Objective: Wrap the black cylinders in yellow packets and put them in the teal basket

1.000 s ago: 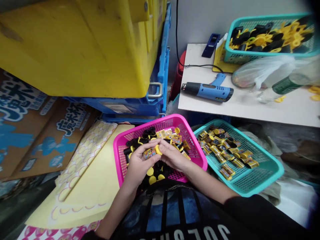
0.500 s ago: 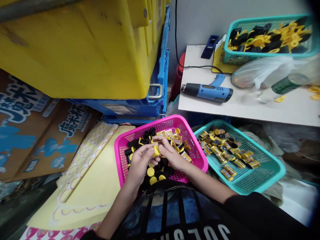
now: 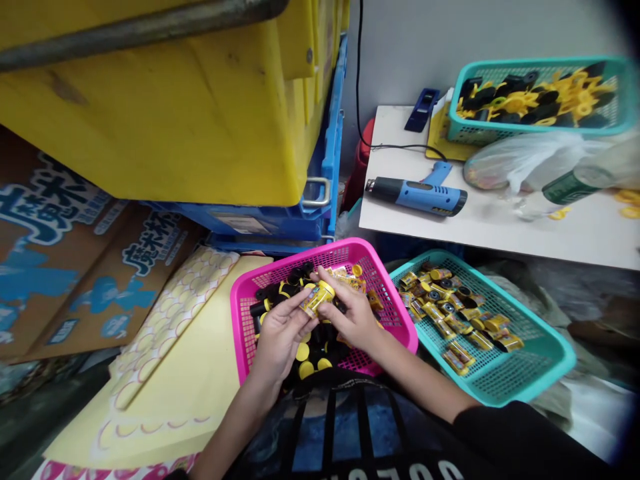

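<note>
At six o'clock, the tube (image 3: 317, 300) looks glossy, the pink basket (image 3: 367, 250) smooth plastic; at nine, the box (image 3: 100, 280) is matt cardboard; at ten, the bin (image 3: 185, 133), scuffed plastic.

The tube (image 3: 316, 300) is above one basket (image 3: 401, 313) left of another basket (image 3: 520, 375)

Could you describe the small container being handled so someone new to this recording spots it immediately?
Find the pink basket at the lower centre of the picture. Above it, the left hand and right hand hold a small yellow-capped container with a printed yellow wrap. Unlike the pieces lying in the basket below, it is held up between both hands' fingers.
</note>
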Tool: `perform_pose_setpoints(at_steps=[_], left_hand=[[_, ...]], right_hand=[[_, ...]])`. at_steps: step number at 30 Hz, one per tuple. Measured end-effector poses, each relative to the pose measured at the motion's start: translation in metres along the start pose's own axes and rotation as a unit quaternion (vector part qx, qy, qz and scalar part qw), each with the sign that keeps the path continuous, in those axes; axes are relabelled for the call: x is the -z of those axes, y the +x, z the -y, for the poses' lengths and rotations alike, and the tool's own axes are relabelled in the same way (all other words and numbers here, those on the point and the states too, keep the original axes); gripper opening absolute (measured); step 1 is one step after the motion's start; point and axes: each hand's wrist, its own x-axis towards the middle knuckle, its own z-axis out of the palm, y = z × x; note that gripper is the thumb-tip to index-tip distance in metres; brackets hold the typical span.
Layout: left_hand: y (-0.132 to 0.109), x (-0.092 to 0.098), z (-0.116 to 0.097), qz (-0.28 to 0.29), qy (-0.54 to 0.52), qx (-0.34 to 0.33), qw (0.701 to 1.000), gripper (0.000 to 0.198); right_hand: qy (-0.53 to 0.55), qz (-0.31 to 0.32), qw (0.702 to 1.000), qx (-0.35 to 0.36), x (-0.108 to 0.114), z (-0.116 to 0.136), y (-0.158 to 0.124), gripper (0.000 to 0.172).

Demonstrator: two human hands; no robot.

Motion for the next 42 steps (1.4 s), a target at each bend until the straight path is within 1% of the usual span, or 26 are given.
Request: perform_pose_setpoints(at_steps=[3,7,10,13,15,17,19,20,21,22,23,25,26,27,28,29,31,34,37,39,42], left_hand=[[-0.001,-0.002,0.000,-0.018,-0.002,0.002,1.000,0.042],[-0.002,-0.001,-0.002,-0.029,-0.002,0.008,1.000,0.042],[-0.003,0.000,-0.006,-0.010,0.006,0.019,1.000,0.041],[-0.004,-0.001,-0.012,0.017,0.017,0.023,0.999,0.036],[-0.004,-0.003,-0.014,0.042,0.011,0.010,0.999,0.032],[-0.004,-0.006,-0.014,0.054,0.013,-0.019,0.998,0.030],[-0.003,-0.009,-0.011,0.042,0.041,-0.054,0.997,0.029],[-0.002,-0.010,-0.009,0.034,0.061,-0.066,0.995,0.030],[-0.002,-0.011,-0.007,0.028,0.076,-0.074,0.994,0.031],[-0.001,-0.011,-0.005,0.025,0.084,-0.079,0.993,0.032],[-0.001,-0.011,-0.003,0.024,0.087,-0.086,0.992,0.033],[0.000,-0.010,-0.002,0.023,0.094,-0.104,0.990,0.033],[0.000,-0.009,-0.002,0.023,0.101,-0.115,0.988,0.033],[-0.001,-0.009,-0.003,0.027,0.111,-0.125,0.986,0.032],[-0.001,-0.008,-0.004,0.035,0.122,-0.130,0.983,0.031],[-0.001,-0.007,-0.005,0.046,0.133,-0.133,0.981,0.031],[-0.002,-0.006,-0.007,0.069,0.148,-0.135,0.977,0.031],[-0.002,-0.004,-0.008,0.084,0.161,-0.141,0.973,0.031],[-0.002,-0.004,-0.007,0.084,0.172,-0.150,0.970,0.030],[-0.002,-0.004,-0.007,0.082,0.175,-0.149,0.970,0.029],[-0.002,-0.005,-0.009,0.084,0.169,-0.129,0.973,0.032]], right_hand=[[-0.007,-0.002,1.000,0.017,-0.001,0.001,-0.002,0.059],[-0.009,-0.007,1.000,0.020,-0.003,0.000,-0.006,0.054],[-0.010,-0.013,0.999,0.029,-0.005,-0.003,-0.009,0.052],[-0.011,-0.011,0.999,0.030,-0.004,-0.006,-0.010,0.053],[-0.017,-0.005,0.999,0.029,-0.002,-0.006,-0.009,0.055],[-0.005,0.016,0.999,0.038,-0.001,-0.004,-0.007,0.054],[0.043,0.031,0.998,0.034,-0.001,0.000,-0.004,0.048],[0.084,0.030,0.996,0.014,-0.001,0.002,-0.002,0.046],[0.135,0.027,0.990,-0.020,-0.002,0.003,-0.001,0.044],[0.195,0.028,0.978,-0.065,-0.002,0.004,0.001,0.043],[0.259,0.041,0.958,-0.116,-0.003,0.005,0.002,0.043],[0.377,0.089,0.899,-0.205,-0.003,0.006,0.003,0.051],[0.421,0.111,0.870,-0.232,-0.004,0.006,0.003,0.054],[0.451,0.123,0.849,-0.245,-0.004,0.006,0.003,0.055],[0.470,0.127,0.837,-0.248,-0.003,0.005,0.002,0.053],[0.481,0.128,0.832,-0.243,-0.003,0.005,0.001,0.051],[0.487,0.125,0.835,-0.224,-0.003,0.005,-0.001,0.045],[0.472,0.120,0.851,-0.196,-0.003,0.003,-0.002,0.040],[0.456,0.102,0.865,-0.180,-0.005,-0.002,-0.004,0.038],[0.456,0.095,0.863,-0.195,-0.005,-0.004,-0.004,0.038],[0.462,0.100,0.847,-0.243,-0.004,-0.004,-0.003,0.041]])
